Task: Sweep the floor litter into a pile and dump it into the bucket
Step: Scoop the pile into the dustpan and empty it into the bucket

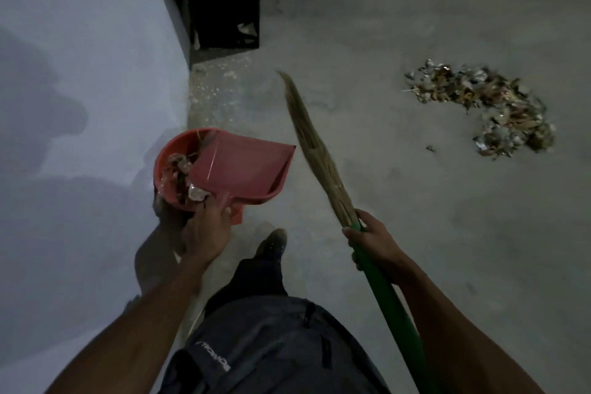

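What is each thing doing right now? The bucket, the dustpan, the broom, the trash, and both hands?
Bucket: partly filled with litter.
Dustpan: tilted over the bucket, emptied.
Broom: lifted, bristles off the floor.
Litter pile: on the floor, not scooped.
Left hand: grips the dustpan handle.
Right hand: grips the broom's green handle.

Just one cam here, worn on the head, wide-angle, pointing forward and steeply down at the floor (pixel 399 233). The bucket (pixel 166 156) sits close below at centre-left, with the wall (pixel 80 73) left of it and the litter pile (pixel 479 105) farther off to its right.
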{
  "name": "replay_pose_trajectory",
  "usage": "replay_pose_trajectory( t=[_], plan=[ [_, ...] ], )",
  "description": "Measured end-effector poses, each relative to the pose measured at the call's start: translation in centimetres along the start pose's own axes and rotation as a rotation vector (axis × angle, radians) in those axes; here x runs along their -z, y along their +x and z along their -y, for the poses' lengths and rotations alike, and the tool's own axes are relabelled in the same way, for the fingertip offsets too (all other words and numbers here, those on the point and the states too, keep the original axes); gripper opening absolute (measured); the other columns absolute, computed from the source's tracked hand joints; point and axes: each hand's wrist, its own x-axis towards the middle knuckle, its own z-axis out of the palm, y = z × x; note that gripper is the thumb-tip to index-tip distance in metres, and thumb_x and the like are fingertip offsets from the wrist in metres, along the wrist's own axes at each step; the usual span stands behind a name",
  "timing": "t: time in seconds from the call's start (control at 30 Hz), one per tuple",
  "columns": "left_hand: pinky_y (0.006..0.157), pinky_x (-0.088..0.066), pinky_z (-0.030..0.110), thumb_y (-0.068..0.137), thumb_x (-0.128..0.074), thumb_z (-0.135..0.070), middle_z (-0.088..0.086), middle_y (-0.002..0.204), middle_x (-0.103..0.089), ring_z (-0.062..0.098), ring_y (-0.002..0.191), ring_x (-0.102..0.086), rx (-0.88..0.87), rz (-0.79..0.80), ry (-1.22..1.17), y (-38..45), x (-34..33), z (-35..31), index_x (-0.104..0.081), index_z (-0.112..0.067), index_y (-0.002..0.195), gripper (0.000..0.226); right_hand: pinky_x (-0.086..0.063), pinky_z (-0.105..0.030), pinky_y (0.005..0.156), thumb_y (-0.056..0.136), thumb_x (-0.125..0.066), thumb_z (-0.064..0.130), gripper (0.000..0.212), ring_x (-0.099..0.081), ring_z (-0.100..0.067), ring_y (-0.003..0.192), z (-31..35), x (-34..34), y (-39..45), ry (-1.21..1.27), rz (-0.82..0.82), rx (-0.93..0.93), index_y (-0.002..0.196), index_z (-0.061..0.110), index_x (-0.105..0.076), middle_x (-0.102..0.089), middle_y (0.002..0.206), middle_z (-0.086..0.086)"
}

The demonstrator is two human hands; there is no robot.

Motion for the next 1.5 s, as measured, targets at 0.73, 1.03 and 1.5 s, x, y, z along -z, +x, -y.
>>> replay_pose_trajectory(
  t=[0.73,1.03,1.5],
  plan=[
    [0.083,-0.044,0.046,0.099,-0.048,-0.028,0.018,0.127,-0.053,0.042,0.100,-0.058,-0.409,0.151,0.028,16.3,-11.9,-37.9,-0.039,-0.008,0.130,0.038,-0.057,-0.036,0.052,0.093,-0.063,0.012,0.065,-0.061,-0.026,0.063,-0.8,29.4,12.1,0.216,-0.411,-0.079,0.148,0.023,-0.031,-0.057,0.107,-0.013],
    [0.082,-0.045,0.045,0.098,-0.050,-0.030,0.017,0.119,-0.055,0.041,0.098,-0.059,-0.527,0.149,0.111,18.2,-21.4,-54.2,-0.049,-0.009,0.128,0.037,-0.057,-0.037,0.057,0.092,-0.062,0.015,0.058,-0.063,-0.024,0.073,-5.1,45.7,16.9,0.219,-0.519,-0.033,0.142,0.025,-0.035,-0.058,0.107,-0.006],
    [0.078,-0.045,0.045,0.100,-0.045,-0.033,0.015,0.119,-0.053,0.040,0.095,-0.059,-0.364,0.203,0.151,19.2,-32.5,-73.5,-0.049,-0.011,0.122,0.032,-0.057,-0.032,0.054,0.096,-0.058,0.017,0.063,-0.064,-0.022,0.067,-6.3,73.2,26.5,0.073,-0.297,-0.131,0.149,0.028,-0.024,-0.053,0.117,-0.007]
  ],
)
